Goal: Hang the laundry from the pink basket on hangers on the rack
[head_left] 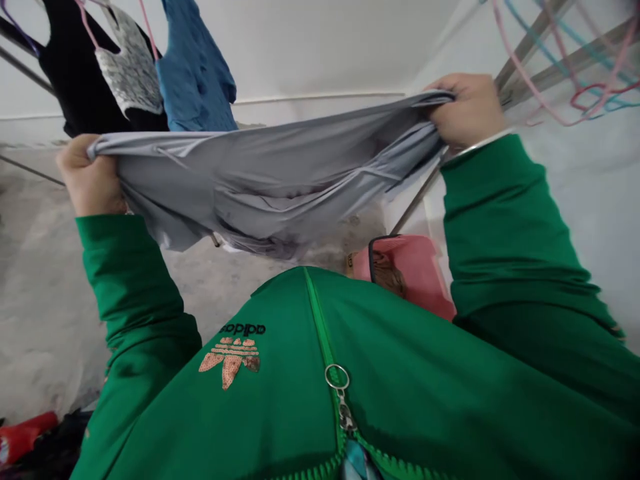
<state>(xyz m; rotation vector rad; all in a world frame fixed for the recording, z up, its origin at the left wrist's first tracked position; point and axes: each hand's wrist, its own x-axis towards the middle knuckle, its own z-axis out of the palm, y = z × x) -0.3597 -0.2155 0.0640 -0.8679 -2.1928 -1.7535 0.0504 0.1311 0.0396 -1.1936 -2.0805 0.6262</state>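
A grey garment (280,167) hangs stretched between my two raised hands, its kind hard to tell from the folds. My left hand (94,177) is closed round one end of its upper edge. At the opposite end, my right hand (470,110) grips the bunched cloth in a fist, slightly higher than the left. The garment's lower part sags in loose folds in front of my green jacket (280,373). Beyond the left hand hang a blue top (195,73), a grey patterned top (133,67) and a black garment (75,73).
Pink, red and blue hangers (575,87) hang from a metal rack at the upper right. A pink basket (425,267) with brown cloth inside stands on the concrete floor (35,287). A red item (30,430) and dark cloth lie at the lower left.
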